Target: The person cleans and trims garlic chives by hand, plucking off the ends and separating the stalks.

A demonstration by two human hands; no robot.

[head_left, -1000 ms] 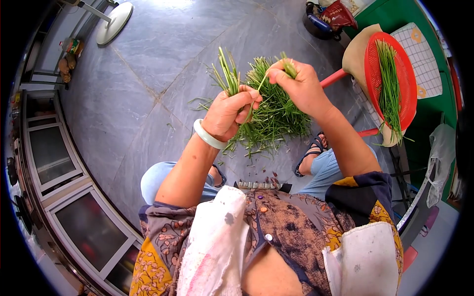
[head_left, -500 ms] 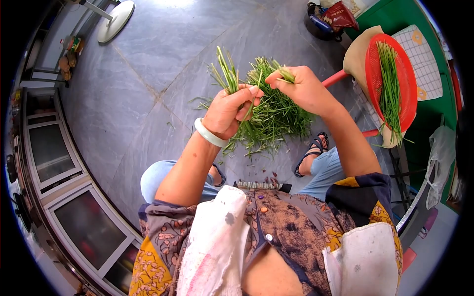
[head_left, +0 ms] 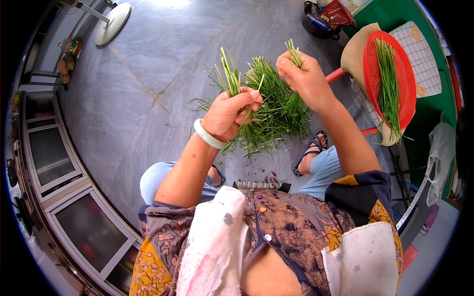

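My left hand (head_left: 228,114), with a pale bangle (head_left: 209,134) at the wrist, is closed around a bunch of green stalks (head_left: 229,74); one stalk stands between its thumb and forefinger. To its right and a little higher, my right hand (head_left: 307,81) grips a smaller bunch of stalks (head_left: 294,53). The two hands are apart. Beneath and between them a loose pile of green stalks (head_left: 276,111) lies on the grey floor.
At the right, a red basket (head_left: 411,84) holds long green stalks (head_left: 388,81) on a stool. A dark pot (head_left: 316,24) stands at the upper right. Glass-fronted cabinets (head_left: 91,229) line the left side; a round white base (head_left: 113,24) stands at the upper left.
My right hand has moved away from my left hand, to the right and slightly up, after coming near its fingertips. My left hand has stayed almost in place.
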